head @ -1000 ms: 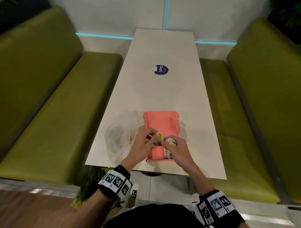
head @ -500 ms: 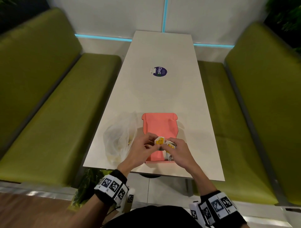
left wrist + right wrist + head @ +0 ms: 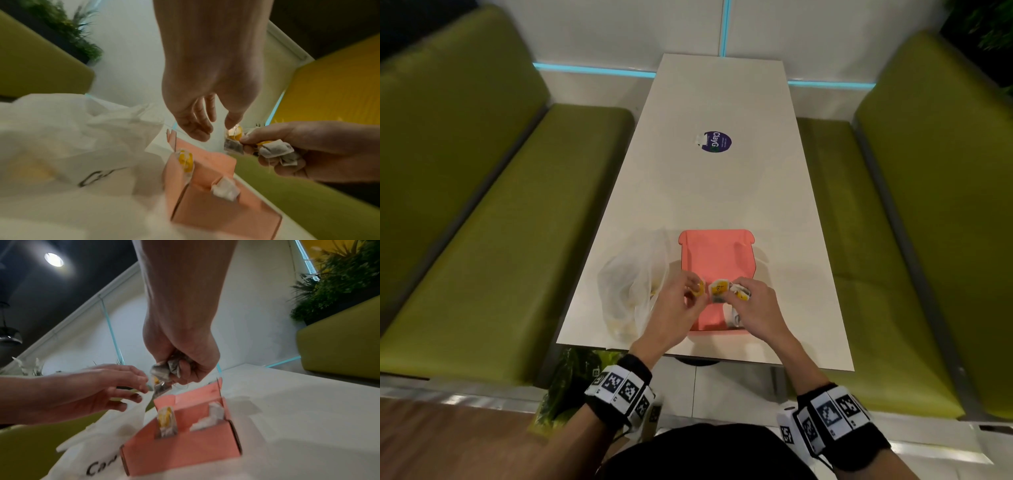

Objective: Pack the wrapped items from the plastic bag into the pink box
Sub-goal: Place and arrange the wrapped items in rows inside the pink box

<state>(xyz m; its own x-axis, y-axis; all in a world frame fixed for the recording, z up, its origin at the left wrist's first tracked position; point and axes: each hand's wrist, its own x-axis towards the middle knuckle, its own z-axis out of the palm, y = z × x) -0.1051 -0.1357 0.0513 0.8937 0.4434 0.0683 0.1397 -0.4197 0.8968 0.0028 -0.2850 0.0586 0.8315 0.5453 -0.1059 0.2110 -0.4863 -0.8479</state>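
The pink box (image 3: 717,260) stands open at the table's near edge, lid flap on the far side. My right hand (image 3: 738,289) grips a bunch of wrapped tea bags (image 3: 273,149) above the box. My left hand (image 3: 213,129) hovers just left of it with relaxed, spread fingers and holds nothing. One yellow wrapped item (image 3: 165,418) stands upright in the box's left side, below the left fingers. White wrapped items (image 3: 211,415) lie in its right side. The plastic bag (image 3: 633,284) lies crumpled left of the box, with yellow items showing faintly inside.
The white table (image 3: 722,192) runs away from me, with a round dark sticker (image 3: 717,141) at its middle. Green benches (image 3: 482,222) flank both long sides. A plant (image 3: 339,280) stands behind the right bench.
The hands were joined on the bunch over the box. The left hand has since pulled away to the left and opened, and one yellow item now stands in the box.
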